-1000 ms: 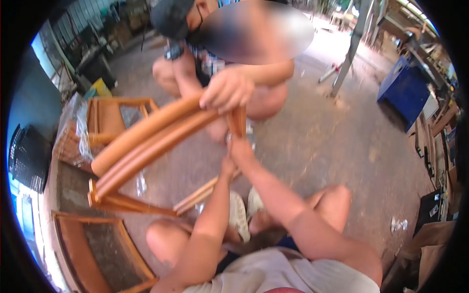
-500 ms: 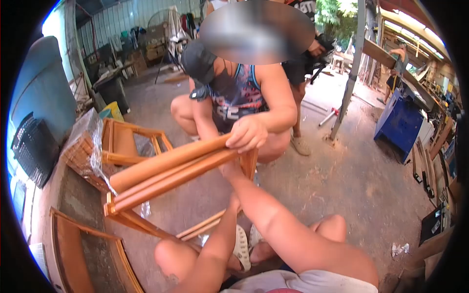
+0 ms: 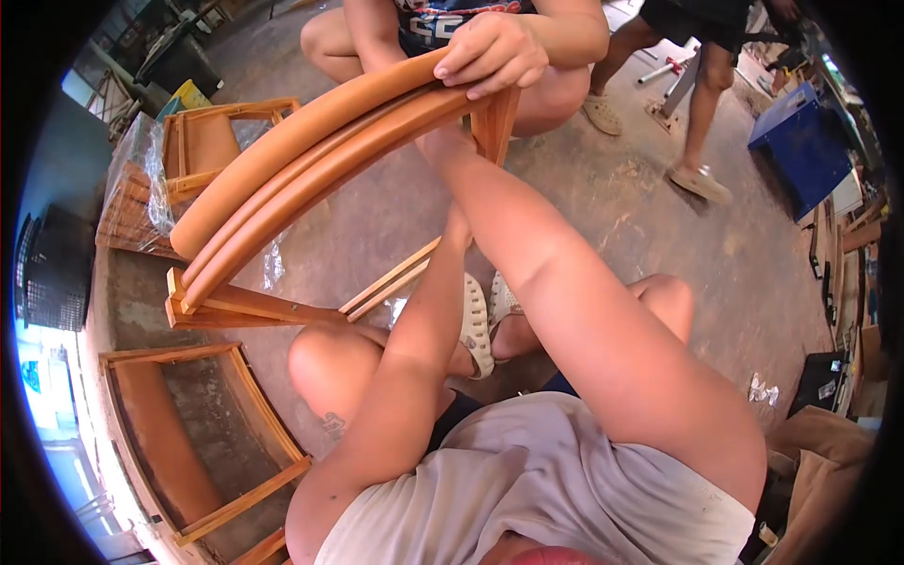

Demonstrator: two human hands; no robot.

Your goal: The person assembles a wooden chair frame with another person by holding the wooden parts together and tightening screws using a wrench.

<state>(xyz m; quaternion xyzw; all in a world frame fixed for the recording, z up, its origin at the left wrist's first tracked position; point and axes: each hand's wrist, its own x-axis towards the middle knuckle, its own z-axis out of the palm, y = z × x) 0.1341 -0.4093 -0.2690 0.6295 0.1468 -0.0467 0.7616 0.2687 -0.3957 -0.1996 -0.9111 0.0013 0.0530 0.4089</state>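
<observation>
Frame [image 3: 287, 141] tilted; co-worker's hand [image 3: 496, 55] curled over top, prob. to steady it. L hand [image 3: 459, 224] & R hand [image 3: 446, 148] near post [image 3: 496, 127]; 2 grips obscured, can't tell opening or hold.

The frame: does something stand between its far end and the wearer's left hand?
Yes, in this view: the right forearm crosses between the left hand and the far end of the frame. The hand's fingers are mostly hidden, so I cannot tell whether they touch the frame.
</observation>
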